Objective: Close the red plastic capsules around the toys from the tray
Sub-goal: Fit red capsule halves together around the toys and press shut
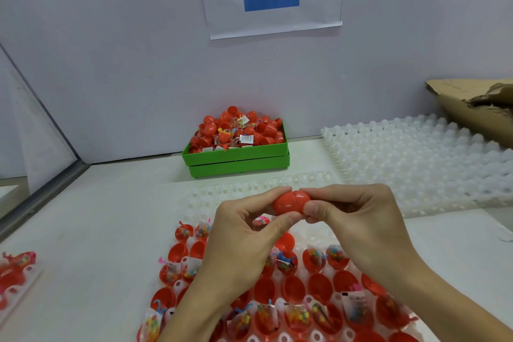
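Observation:
A red plastic capsule is held level above the tray, its two halves joined at a seam. My left hand pinches its left half between thumb and fingers. My right hand pinches its right half the same way. Below my hands lies a clear plastic tray whose cups hold several open red capsule halves, many with bagged toys inside. My forearms hide part of the tray.
A green bin heaped with closed red capsules and toy bags stands against the back wall. Stacked clear trays lie to the right, with torn cardboard behind. Another tray of capsule halves shows at the left edge.

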### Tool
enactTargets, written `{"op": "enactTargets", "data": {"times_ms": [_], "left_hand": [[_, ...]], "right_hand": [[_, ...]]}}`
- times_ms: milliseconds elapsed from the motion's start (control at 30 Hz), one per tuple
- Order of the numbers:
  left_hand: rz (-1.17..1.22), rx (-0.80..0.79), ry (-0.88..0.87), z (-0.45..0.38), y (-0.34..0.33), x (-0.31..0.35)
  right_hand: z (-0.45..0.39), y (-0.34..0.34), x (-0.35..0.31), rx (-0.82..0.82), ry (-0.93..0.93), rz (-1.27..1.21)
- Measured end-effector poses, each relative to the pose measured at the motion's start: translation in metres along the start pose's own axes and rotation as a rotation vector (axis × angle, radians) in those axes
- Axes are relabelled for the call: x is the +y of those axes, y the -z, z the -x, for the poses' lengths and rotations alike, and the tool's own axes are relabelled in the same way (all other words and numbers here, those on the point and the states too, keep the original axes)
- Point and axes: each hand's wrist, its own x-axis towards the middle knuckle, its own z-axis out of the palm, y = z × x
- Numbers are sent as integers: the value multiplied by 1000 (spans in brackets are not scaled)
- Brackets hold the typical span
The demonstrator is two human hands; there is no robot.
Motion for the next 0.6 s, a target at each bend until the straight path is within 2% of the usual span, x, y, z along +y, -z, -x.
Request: {"op": "enactTargets", "data": {"times_ms": [367, 600], "left_hand": [[-58, 22, 46, 2, 3, -9], [-178, 36, 8, 3, -1, -6]], "right_hand": [[-2, 6, -2, -93, 235, 257], [-1, 6, 5, -87, 286, 349]]}}
